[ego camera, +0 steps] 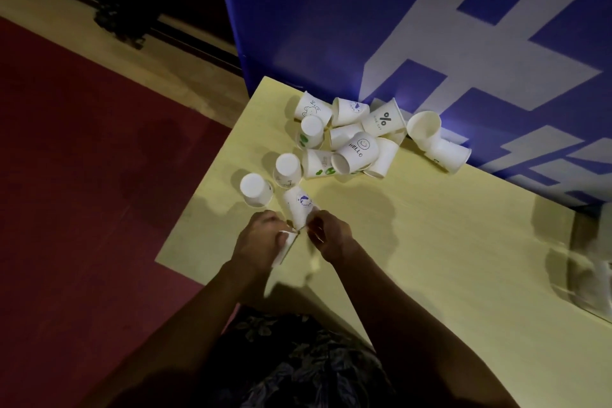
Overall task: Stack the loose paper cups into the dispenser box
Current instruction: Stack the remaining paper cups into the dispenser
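Nesting step in hand. Left hand (256, 238) grips one cup (284, 250); right hand (331, 235) holds another cup (299, 205) at frame centre. Loose pile (351, 139) lies above. Next: seat fully, judged. Dispenser box not identifiable.

free: bare table (430, 258) right of hands | blocked: cup pile (354, 139) ahead, blue panel (331, 26) behind

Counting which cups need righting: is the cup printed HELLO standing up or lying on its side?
On its side. The HELLO cup rests on the pile, its open mouth facing lower left.
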Demonstrator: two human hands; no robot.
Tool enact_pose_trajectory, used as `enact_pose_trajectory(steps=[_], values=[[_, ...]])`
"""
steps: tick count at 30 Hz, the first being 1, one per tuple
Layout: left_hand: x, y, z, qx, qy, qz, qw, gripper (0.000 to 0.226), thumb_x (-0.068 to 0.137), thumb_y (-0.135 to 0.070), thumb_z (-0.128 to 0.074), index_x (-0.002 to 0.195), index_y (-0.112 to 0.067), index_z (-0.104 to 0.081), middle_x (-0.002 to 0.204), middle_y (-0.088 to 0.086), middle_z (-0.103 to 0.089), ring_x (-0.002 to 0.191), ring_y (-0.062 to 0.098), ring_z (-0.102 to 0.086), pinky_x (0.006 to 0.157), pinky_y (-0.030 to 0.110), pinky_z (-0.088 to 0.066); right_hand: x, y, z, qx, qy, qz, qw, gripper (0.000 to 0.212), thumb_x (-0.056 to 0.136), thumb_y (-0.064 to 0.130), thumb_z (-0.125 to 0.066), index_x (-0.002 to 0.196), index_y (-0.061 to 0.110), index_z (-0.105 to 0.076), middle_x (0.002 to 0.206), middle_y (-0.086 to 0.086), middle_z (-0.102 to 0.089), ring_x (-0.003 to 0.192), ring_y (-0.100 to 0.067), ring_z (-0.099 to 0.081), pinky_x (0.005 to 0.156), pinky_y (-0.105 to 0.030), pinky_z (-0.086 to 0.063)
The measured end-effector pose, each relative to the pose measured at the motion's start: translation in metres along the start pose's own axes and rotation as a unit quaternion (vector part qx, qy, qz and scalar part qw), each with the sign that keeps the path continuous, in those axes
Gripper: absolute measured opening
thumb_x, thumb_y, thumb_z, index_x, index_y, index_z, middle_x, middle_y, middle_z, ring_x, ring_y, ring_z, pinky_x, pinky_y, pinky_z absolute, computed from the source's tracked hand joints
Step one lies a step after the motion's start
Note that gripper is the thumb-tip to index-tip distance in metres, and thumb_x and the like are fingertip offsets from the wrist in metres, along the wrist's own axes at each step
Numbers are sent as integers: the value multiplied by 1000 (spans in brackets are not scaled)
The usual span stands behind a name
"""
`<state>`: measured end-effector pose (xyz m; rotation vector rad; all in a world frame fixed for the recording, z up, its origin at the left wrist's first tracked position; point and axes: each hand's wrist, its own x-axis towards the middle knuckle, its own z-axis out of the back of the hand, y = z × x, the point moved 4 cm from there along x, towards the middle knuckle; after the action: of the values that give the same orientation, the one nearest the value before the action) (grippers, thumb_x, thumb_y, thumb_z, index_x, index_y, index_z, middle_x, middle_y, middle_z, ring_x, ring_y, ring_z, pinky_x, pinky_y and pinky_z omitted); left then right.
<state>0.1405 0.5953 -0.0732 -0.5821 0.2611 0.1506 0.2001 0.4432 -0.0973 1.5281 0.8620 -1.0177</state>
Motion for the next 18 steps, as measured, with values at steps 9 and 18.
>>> enact_pose_trajectory(steps=[9,18], values=[[-4,-66,19,-38,-33,-32,998,15,88,-24,-59,95,-21,-72,90,-4,-66,86,18,-56,73,29,-47,-63,29,84,-277,-141,303,901,10,86,17,-57,80,12,-63,78,-3,-67,74,-25,-63,67,-37,-53],[12,-205,-1,-71,-47,-143,986,15,90,-21,-58,86,-11,-69,81,-1,-61,76,18,-54,68,36,-50,-138,67,199,-415,-244,527,700,5,89,13,-63,89,17,-67,82,2,-67,74,-20,-54,59,-27,-35]])
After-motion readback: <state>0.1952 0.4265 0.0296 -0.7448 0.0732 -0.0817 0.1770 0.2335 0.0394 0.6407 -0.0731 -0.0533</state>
